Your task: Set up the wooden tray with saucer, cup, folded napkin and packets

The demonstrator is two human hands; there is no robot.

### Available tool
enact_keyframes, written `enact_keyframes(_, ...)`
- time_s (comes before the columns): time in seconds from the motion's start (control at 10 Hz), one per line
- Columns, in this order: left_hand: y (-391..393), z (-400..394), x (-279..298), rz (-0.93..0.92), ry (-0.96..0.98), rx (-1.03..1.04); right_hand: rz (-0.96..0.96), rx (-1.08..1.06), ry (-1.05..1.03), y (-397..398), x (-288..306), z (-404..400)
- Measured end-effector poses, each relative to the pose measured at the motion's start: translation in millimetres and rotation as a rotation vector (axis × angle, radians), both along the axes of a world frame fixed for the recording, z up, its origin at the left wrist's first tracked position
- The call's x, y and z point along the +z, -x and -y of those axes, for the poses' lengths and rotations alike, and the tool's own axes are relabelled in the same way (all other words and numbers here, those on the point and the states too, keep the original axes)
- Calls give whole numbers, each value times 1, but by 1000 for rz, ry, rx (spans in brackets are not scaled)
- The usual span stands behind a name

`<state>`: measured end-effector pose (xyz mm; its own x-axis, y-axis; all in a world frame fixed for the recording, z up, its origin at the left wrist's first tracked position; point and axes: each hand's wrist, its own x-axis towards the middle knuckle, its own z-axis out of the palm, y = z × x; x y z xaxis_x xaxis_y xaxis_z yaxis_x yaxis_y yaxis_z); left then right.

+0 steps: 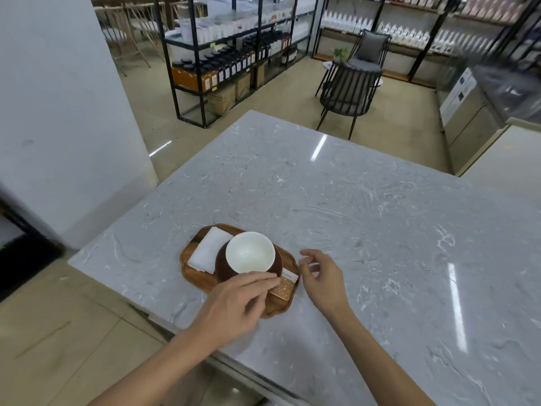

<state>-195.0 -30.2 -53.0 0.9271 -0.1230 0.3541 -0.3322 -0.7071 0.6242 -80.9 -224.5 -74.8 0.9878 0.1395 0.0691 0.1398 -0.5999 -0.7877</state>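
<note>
A wooden tray (196,276) is lying near the front left edge of a grey marbled tabletop (351,218). On its left part a folded white napkin (209,249) is resting lengthwise. Beside the napkin, in the middle of the tray, a dark brown saucer (224,266) is carrying a white cup (250,252), which is standing upright with its opening facing up.

At the right end of the tray the packets (285,285) are lying, white at the top and orange-brown below; they look like a small overlapping stack, though the view is too blurred to count them.

The left hand (237,303) is reaching over the near edge of the tray, its grip pinching the near left corner of the packets between thumb and fingertips (270,281). The right hand (322,276) is hovering just beside the right rim of the tray, its grip loosely curled and holding nothing, fingers apart from the packets.

Beyond the tabletop a dark slatted chair (347,92) is standing on the floor, and black metal shelves (234,48) are carrying rows of bottles and jars
</note>
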Motion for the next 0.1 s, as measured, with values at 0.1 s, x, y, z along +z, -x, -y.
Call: enact_keyframes(0.1,-14,-18,33,128,-28,13,119,-48,33,-5,26,-10)
